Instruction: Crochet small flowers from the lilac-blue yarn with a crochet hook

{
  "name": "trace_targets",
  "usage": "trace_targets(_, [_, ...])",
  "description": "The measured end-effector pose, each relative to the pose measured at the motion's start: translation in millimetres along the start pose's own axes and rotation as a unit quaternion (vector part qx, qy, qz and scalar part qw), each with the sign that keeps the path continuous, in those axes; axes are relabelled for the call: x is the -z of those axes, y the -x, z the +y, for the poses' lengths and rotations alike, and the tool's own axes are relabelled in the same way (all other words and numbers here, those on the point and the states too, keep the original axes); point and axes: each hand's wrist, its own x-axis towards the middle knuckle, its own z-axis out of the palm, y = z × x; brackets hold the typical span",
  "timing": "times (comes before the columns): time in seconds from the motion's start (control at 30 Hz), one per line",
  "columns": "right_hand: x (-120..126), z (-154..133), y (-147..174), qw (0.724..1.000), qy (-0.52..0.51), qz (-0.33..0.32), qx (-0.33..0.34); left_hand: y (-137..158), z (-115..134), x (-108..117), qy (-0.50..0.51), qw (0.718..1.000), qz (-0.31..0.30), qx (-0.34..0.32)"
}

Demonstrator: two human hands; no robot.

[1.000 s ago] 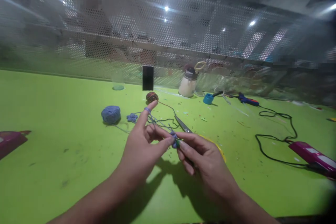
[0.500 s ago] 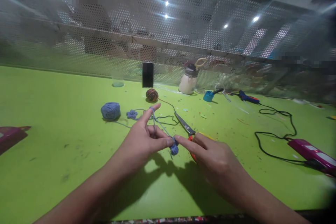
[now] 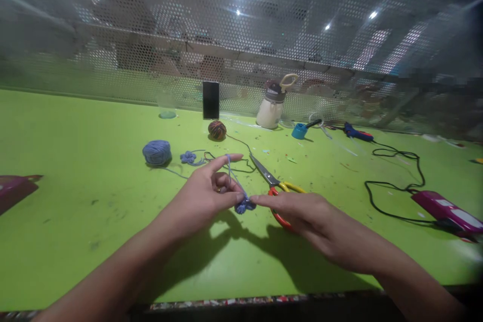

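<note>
A small blue crocheted piece [image 3: 244, 206] is pinched between the thumb and fingers of my left hand [image 3: 213, 186]. The index finger of that hand is stretched out, with blue yarn [image 3: 234, 177] looped over it and running down to the piece. My right hand [image 3: 302, 209] has its fingers closed together, fingertips touching the right side of the piece; anything inside its grip is hidden. Beyond and partly under my right hand lie scissors [image 3: 268, 172] with red and yellow handles. A blue yarn ball [image 3: 157, 153] and a crocheted blue flower [image 3: 188, 157] rest to the left.
Farther back are a dark multicoloured yarn ball [image 3: 217, 130], an upright phone [image 3: 211, 100], a clear cup [image 3: 167, 110], a bottle [image 3: 270, 108] and a blue container [image 3: 299, 131]. A glue gun [image 3: 357, 133] and a magenta device [image 3: 447, 211] with black cord lie right.
My left index finger has tipped to the right with the yarn loop. The crocheted piece has turned and shifted slightly left. My right hand has rolled over flatter, baring more of the scissor handles.
</note>
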Motion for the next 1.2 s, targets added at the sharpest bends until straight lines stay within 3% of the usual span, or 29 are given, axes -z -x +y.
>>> trace_targets(0.27, [-21.7,7.4,-4.8,0.969,-0.219,0.089,-0.075,-1.0,-7.9,-6.5,-0.029,0.999,-0.031,-0.006])
trace_targets(0.4, [-29.4,12.3,-8.7,0.925,-0.335,0.116,-0.133,-1.9,-8.9,-4.7,-0.023,0.999,-0.030,-0.007])
trace_targets(0.53, [-35.5,13.6,-12.6,0.880,-0.434,0.102,-0.162,-2.8,-6.0,-3.2,-0.014,1.000,-0.020,-0.003])
trace_targets(0.83, [-38.0,8.7,-17.1,0.864,-0.465,0.096,-0.170,-4.2,-4.8,-3.1,0.003,1.000,0.028,-0.001])
trace_targets(1.07, [-39.1,8.2,-19.7,0.829,-0.520,0.100,-0.183,-5.3,-7.9,-2.6,-0.002,1.000,0.002,-0.009])
trace_targets(1.2, [-43.1,10.4,-23.9,0.849,-0.486,0.115,-0.172,-7.6,-11.8,0.8,-0.028,0.999,-0.021,-0.008])
